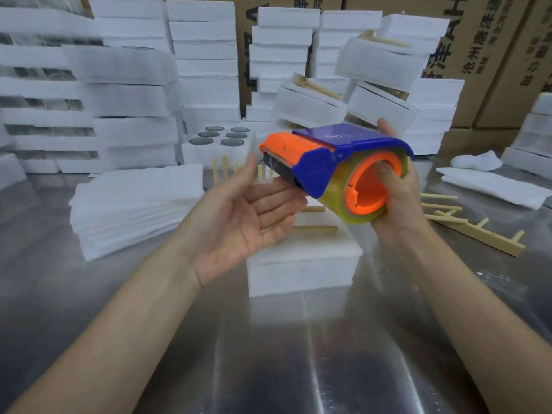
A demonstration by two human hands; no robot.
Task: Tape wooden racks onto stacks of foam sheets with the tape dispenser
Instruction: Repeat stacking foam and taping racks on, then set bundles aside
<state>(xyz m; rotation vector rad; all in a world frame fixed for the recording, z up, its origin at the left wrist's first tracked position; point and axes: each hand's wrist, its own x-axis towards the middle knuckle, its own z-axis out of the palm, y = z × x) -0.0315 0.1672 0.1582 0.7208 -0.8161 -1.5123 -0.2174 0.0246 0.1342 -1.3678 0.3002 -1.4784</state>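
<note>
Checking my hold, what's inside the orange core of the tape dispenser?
Fingers of the right hand sit inside the orange core of the tape dispenser; the core's rim covers the rest of them.

We grip the tape dispenser (pixel 328 162) with our right hand (pixel 400 204), fingers (pixel 386 174) inside its core; our left hand (pixel 248 216) lies open beside it.

Your blue-and-orange tape dispenser (pixel 337 162), clear roll loaded, sits tilted in your right hand (pixel 400 201) above the foam stack (pixel 301 264); wooden rack (pixel 316 229) lies on top.
</note>
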